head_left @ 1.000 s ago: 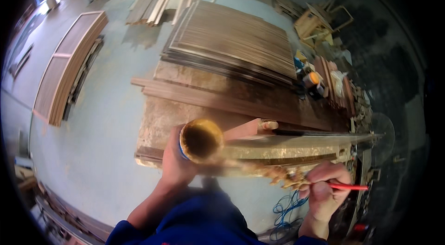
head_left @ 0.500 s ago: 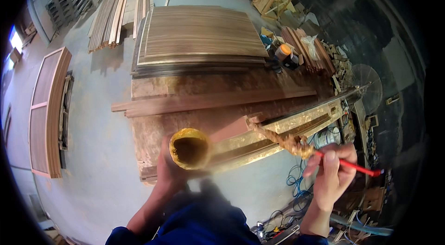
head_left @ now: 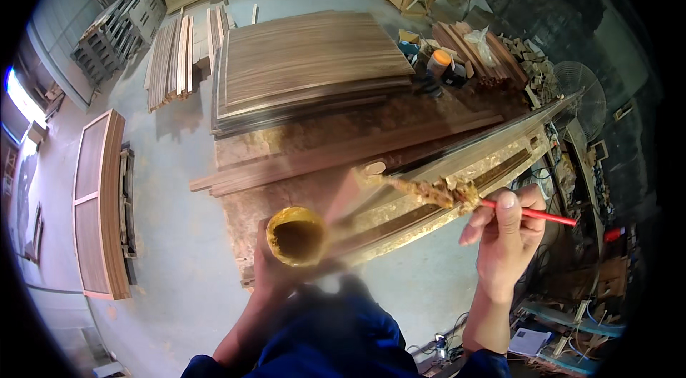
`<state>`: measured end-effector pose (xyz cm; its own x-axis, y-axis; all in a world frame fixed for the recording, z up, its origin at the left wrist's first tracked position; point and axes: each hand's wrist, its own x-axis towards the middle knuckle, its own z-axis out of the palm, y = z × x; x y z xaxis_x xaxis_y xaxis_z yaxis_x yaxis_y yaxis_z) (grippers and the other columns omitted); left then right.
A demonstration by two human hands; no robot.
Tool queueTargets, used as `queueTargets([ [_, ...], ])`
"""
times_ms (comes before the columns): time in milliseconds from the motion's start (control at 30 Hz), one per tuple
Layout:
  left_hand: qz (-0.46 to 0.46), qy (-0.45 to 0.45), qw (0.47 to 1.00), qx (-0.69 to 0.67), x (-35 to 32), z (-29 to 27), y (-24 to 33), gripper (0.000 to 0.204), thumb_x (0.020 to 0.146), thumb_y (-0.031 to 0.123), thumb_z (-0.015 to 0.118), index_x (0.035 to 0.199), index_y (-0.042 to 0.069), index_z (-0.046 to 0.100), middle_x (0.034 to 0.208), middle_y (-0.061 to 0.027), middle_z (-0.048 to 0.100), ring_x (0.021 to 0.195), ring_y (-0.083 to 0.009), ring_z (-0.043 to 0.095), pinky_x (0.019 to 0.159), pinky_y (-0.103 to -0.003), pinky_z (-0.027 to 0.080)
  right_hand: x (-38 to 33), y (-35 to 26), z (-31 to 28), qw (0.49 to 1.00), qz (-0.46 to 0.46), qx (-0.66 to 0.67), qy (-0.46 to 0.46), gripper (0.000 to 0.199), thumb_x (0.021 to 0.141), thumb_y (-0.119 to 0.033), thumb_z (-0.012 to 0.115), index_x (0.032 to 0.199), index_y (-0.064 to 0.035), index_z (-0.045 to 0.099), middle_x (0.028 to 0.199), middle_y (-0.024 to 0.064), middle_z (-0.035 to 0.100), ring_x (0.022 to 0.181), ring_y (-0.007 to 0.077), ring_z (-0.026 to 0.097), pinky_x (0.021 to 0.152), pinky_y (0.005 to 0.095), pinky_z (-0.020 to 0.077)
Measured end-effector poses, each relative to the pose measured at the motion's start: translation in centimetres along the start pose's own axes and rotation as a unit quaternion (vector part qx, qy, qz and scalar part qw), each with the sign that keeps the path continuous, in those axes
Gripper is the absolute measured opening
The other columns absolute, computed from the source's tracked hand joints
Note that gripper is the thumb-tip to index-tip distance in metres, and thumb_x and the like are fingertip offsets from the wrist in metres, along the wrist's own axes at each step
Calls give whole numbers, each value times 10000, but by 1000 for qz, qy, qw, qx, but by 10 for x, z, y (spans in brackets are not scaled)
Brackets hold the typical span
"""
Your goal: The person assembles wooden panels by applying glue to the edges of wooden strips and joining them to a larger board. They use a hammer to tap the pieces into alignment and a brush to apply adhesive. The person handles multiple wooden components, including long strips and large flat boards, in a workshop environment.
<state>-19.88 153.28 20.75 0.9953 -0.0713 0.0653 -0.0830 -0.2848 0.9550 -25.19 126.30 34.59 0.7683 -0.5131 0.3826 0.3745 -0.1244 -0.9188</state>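
Note:
My left hand (head_left: 266, 274) is wrapped round a cup (head_left: 294, 214), whose rim is coated in yellow glue-like paste and whose inside is dark. In my right hand (head_left: 507, 239), pinched between thumb and fingers, is a thin brush-like stick (head_left: 547, 216) with a red handle. Thick, lumpy yellow-brown paste crusts its front half. The stick's far tip points left, over the end of a wooden frame piece (head_left: 375, 167); I cannot tell whether they touch. Beneath it, a long slotted wooden piece (head_left: 493, 179) smeared with yellow runs diagonally.
Brown boards (head_left: 314, 56) lie stacked on the worktable (head_left: 250, 153), with long planks (head_left: 343, 153) in front. An orange-lidded container (head_left: 441, 58) stands at the back right. Framed panels (head_left: 96, 199) rest on a pallet at left. A fan (head_left: 579, 92) and scrap wood are at right.
The view has shifted a little, so the table appears lower and further right. My right hand and the stick have moved slightly upward and left. Both hands keep their hold.

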Motion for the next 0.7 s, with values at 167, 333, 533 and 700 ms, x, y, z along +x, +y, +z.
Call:
queueTargets([
  [167,-6,-14,1000,-7,-3,9,-4,646,721,43,891,1262,43,537,1169,-81,657,1063,-189,646,948,-331,523,-23,-11,-3,993,-109,-15,-45,172,1038,-123,568,998,3,458,757,202,637,566,188,633,481,292,522],
  [333,-43,-23,998,26,-7,10,-13,672,714,64,901,1274,40,531,1188,-93,649,1086,-191,637,960,-333,517,-27,-12,6,973,-164,-136,-88,140,1002,-71,590,996,25,488,765,203,657,608,197,642,547,305,549],
  [533,-35,-19,999,35,-6,12,-9,705,699,73,912,1289,40,527,1190,-92,647,1084,-190,634,963,-331,516,-24,10,-1,998,-47,-31,-41,127,1031,-76,570,998,-16,463,731,160,641,555,182,608,539,312,530],
  [700,-22,-26,999,11,-6,11,-9,716,697,71,915,1297,42,524,1186,-87,649,1077,-192,636,955,-336,523,-26,4,-3,999,-33,16,-7,134,1038,-80,565,982,-18,459,743,171,644,523,173,598,531,299,525],
])
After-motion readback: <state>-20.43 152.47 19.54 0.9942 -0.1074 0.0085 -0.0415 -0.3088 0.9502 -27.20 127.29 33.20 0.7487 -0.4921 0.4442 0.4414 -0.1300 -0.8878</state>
